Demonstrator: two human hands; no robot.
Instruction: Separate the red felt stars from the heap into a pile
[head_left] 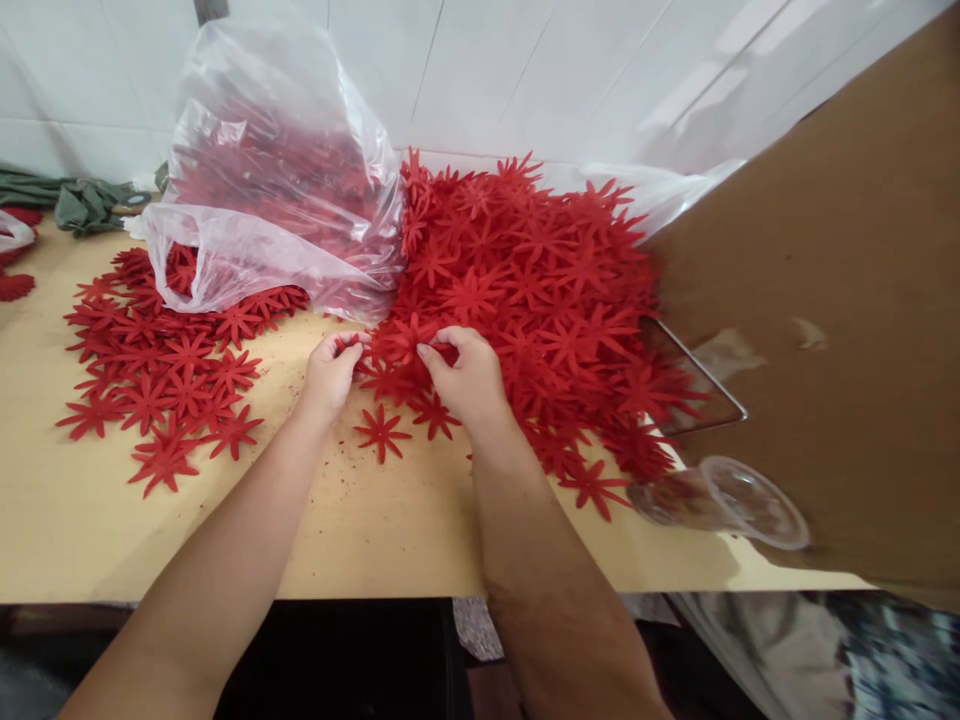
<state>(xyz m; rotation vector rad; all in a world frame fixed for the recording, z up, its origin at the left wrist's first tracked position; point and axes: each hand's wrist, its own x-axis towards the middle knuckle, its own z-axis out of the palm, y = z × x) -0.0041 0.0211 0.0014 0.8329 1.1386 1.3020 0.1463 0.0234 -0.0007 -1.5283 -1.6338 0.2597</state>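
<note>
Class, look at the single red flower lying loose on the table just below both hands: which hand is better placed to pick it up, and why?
Probably the left hand: the flower lies nearer its wrist, while the right hand rests fingers-first on the pile.

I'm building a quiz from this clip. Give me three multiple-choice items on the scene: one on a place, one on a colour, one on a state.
1. Where does the plastic bag stand?
A. behind the left spread of flowers
B. on the floor
C. on the cardboard

2. What colour are the flowers?
A. blue
B. red
C. yellow

3. What are the hands doing?
A. resting flat on bare table
B. holding the cup
C. pinching flowers at the pile's near edge

Answers:
1. A: the bag sits on the table at the back left, with flat flowers in front of it.
2. B: every cut-out in pile and spread is red.
3. C: the left hand and the right hand meet, fingers closed on red pieces; the cup lies untouched at the right.
</note>
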